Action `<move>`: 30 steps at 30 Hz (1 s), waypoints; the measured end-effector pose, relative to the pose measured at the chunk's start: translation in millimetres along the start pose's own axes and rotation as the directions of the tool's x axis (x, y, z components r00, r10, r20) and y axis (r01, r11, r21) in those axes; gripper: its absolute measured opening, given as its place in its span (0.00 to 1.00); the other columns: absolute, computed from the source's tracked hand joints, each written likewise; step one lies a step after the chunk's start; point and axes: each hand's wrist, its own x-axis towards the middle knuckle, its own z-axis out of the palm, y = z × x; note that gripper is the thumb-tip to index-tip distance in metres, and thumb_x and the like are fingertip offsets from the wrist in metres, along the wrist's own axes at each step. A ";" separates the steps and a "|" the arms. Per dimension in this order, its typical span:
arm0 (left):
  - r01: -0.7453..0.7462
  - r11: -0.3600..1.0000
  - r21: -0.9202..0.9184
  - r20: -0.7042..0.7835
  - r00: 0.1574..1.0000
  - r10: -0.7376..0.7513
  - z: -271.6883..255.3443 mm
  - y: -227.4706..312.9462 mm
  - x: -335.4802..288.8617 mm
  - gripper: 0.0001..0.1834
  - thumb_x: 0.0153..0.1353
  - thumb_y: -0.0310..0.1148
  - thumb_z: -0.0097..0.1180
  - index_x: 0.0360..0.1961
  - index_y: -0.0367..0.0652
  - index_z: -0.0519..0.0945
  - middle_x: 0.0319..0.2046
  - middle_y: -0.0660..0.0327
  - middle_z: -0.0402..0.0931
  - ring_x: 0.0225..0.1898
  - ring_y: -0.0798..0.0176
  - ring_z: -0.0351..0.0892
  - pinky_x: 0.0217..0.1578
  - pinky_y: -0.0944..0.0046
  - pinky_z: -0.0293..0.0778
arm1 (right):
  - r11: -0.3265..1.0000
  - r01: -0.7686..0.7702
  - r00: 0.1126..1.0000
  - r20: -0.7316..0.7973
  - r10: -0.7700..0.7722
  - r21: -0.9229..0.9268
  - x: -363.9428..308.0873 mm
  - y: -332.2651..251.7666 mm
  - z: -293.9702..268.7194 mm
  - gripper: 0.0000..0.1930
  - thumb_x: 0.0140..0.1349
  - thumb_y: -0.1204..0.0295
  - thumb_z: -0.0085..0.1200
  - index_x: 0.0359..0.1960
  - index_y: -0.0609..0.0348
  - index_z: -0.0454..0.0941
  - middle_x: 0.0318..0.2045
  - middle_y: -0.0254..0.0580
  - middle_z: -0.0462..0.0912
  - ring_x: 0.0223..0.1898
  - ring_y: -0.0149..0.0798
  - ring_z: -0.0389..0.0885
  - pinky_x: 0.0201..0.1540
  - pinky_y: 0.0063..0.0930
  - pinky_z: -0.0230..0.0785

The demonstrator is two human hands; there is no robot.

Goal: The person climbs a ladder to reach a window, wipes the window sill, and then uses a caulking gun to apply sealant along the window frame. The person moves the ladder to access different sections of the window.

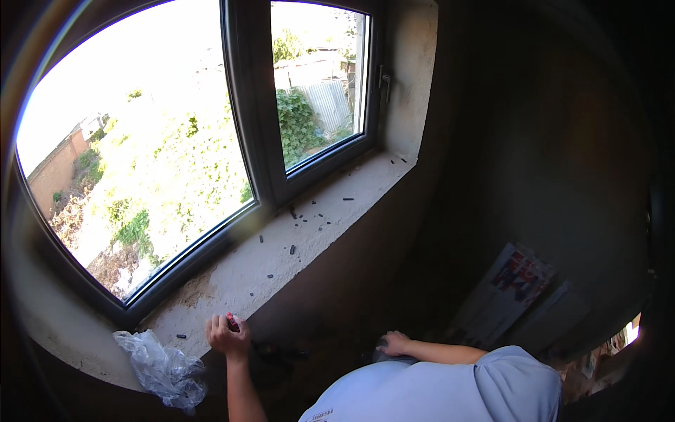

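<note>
My left hand is closed at the near edge of the plastered window sill. From its grip a small red and dark object sticks out, its kind hidden by the fingers. To the left, a crumpled clear plastic bag hangs over the sill's edge. My right hand is lower and to the right, in front of my light shirt. Its fingers are curled, and the shade hides what they hold, if anything. Several small dark pieces lie along the sill, one of them a short dark cylinder.
A dark-framed window rises behind the sill, with a handle on its right side. Beneath the sill the wall is in deep shade. Printed boards or boxes lean at the right, and dim clutter lies at the lower right.
</note>
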 end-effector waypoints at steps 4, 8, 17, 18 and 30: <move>0.009 1.000 -0.015 -0.002 1.000 -0.009 5.0 -2.2 0.4 0.11 0.48 0.34 0.57 0.19 0.42 0.70 0.23 0.53 0.68 0.30 0.44 0.71 0.34 0.47 0.67 | 0.997 -0.062 0.998 0.006 0.062 -0.035 21.9 4.8 21.1 0.33 0.65 0.43 0.53 0.63 0.54 0.77 0.65 0.54 0.73 0.68 0.57 0.68 0.70 0.49 0.63; 0.001 1.000 0.018 0.006 1.000 -0.001 4.6 -0.6 1.6 0.12 0.48 0.36 0.56 0.19 0.41 0.70 0.23 0.54 0.69 0.29 0.45 0.71 0.33 0.48 0.66 | 0.985 -0.154 0.982 0.100 0.162 -0.080 57.8 19.7 57.2 0.35 0.64 0.42 0.53 0.63 0.56 0.77 0.67 0.54 0.72 0.69 0.58 0.67 0.71 0.50 0.62; -0.030 0.999 0.035 0.101 0.995 0.027 9.8 -2.3 1.6 0.14 0.50 0.37 0.56 0.20 0.40 0.67 0.23 0.52 0.65 0.29 0.45 0.68 0.38 0.50 0.63 | 0.926 -0.378 0.898 0.237 0.372 -0.022 76.5 66.6 171.9 0.41 0.57 0.37 0.58 0.62 0.58 0.79 0.60 0.56 0.80 0.63 0.55 0.77 0.65 0.45 0.72; -0.026 0.999 0.044 0.121 0.992 0.020 11.6 -3.1 1.3 0.14 0.50 0.37 0.56 0.20 0.39 0.67 0.23 0.51 0.65 0.29 0.45 0.68 0.38 0.50 0.63 | 0.913 -0.408 0.892 0.224 0.393 0.022 69.6 68.9 178.9 0.42 0.56 0.38 0.60 0.63 0.58 0.78 0.61 0.56 0.79 0.64 0.54 0.76 0.65 0.44 0.71; 0.005 1.000 0.028 0.131 0.991 -0.009 22.5 -13.8 -8.1 0.14 0.59 0.33 0.55 0.24 0.33 0.69 0.24 0.49 0.65 0.31 0.44 0.67 0.37 0.48 0.63 | 0.943 -0.326 0.943 -0.049 0.329 0.066 33.2 92.7 196.2 0.46 0.57 0.35 0.58 0.67 0.59 0.71 0.59 0.58 0.79 0.64 0.56 0.75 0.68 0.44 0.67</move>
